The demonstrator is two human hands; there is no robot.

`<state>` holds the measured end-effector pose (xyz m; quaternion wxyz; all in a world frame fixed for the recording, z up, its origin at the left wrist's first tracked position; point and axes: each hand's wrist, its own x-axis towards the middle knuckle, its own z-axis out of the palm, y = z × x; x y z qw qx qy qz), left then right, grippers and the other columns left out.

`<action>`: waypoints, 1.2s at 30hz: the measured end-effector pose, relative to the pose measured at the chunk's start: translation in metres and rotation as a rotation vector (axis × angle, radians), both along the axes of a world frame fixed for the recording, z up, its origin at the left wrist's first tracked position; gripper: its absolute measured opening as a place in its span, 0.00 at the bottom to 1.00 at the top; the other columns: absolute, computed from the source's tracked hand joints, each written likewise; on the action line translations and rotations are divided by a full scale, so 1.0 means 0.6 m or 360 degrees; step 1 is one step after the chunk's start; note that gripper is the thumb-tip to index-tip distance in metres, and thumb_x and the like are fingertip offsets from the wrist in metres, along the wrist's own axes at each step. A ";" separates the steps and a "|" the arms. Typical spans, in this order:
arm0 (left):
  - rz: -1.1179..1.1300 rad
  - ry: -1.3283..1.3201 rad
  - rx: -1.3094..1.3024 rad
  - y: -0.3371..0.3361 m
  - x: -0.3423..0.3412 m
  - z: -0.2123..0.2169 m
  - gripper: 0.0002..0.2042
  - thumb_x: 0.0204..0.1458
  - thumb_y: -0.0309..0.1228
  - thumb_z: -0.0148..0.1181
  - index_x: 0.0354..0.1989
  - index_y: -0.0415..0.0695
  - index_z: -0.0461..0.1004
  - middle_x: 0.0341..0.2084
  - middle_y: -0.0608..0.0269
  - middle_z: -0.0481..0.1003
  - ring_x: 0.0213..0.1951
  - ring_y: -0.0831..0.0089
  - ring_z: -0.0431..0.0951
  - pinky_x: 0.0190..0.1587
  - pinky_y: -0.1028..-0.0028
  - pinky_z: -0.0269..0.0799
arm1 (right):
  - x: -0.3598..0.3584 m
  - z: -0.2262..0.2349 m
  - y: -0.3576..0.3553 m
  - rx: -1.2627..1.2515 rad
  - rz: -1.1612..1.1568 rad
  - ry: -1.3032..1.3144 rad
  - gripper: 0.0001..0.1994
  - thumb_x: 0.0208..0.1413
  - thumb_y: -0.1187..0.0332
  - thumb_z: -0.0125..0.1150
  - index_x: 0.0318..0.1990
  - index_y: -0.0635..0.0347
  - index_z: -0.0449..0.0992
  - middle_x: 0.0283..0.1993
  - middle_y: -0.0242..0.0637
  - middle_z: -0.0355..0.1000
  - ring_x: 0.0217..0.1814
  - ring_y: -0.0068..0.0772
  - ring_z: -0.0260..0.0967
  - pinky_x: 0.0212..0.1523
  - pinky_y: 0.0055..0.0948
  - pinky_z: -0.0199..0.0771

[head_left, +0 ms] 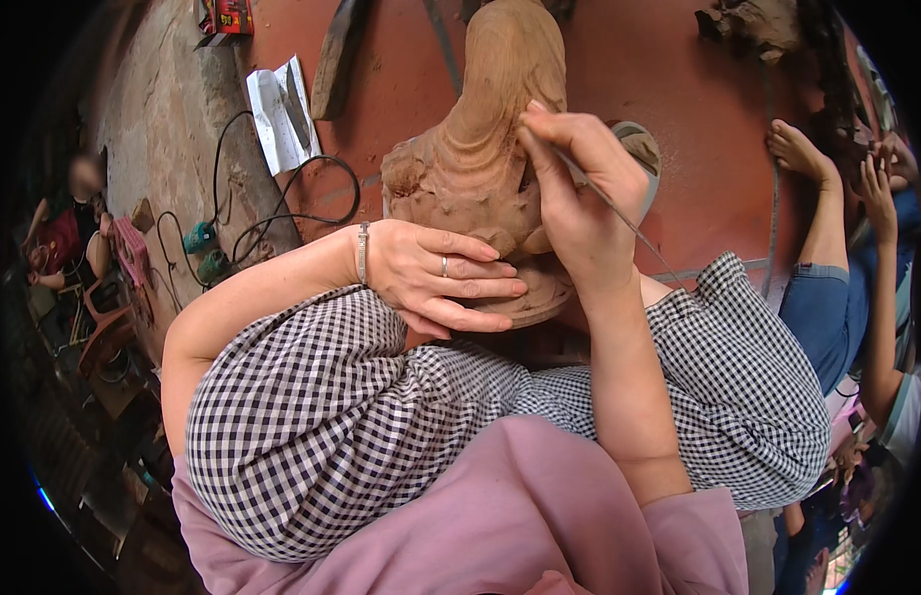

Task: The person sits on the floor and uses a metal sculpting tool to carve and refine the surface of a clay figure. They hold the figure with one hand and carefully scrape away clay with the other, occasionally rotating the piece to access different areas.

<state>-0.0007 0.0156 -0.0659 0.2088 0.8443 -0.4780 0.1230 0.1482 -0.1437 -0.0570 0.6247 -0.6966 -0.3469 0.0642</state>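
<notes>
A carved brown wooden figure (pixel 510 74) lies in front of me, with a smooth rounded top, draped folds and a rougher base toward my lap. My left hand (pixel 441 278) rests across the near part of the carving, fingers stretched out and lying on the wood. In my right hand (pixel 589 188) a thin rod-like tool (pixel 624 218) is pinched, its long end slanting back toward my right knee. The fingertips of that hand meet the carved folds at the figure's right side. The tool's working tip is hidden by the fingers.
On the red floor (pixel 401 59) lie a dark wooden piece (pixel 339 59) and a white paper (pixel 279 119). A black cable (pixel 327 216) loops near a green power tool (pixel 211 263) at left. A red box (pixel 226 18) stands beyond. Another person's bare foot (pixel 803 151) is at right.
</notes>
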 end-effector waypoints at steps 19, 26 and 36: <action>0.0045 0.0078 -0.0053 -0.004 -0.002 0.003 0.21 0.64 0.50 0.48 0.59 0.58 0.76 0.58 0.58 0.77 0.58 0.69 0.78 0.70 0.65 0.60 | -0.030 0.001 -0.012 -0.0148 0.0044 -0.0202 0.06 0.53 0.83 0.65 0.39 0.68 0.78 0.37 0.45 0.79 0.41 0.41 0.81 0.46 0.32 0.81; 0.0023 0.0147 -0.0111 -0.003 -0.006 0.001 0.24 0.60 0.49 0.51 0.62 0.52 0.74 0.61 0.52 0.73 0.60 0.64 0.76 0.71 0.61 0.62 | -0.042 0.003 -0.005 -0.0256 -0.0111 -0.0371 0.07 0.53 0.84 0.65 0.39 0.67 0.78 0.38 0.46 0.79 0.42 0.41 0.81 0.44 0.33 0.81; 0.0025 0.0173 -0.0125 -0.003 -0.005 0.000 0.24 0.58 0.49 0.54 0.61 0.53 0.74 0.61 0.52 0.73 0.60 0.65 0.75 0.70 0.61 0.62 | -0.037 0.019 -0.001 -0.0313 -0.0107 -0.0383 0.06 0.55 0.84 0.63 0.39 0.66 0.78 0.38 0.45 0.79 0.41 0.42 0.81 0.45 0.32 0.82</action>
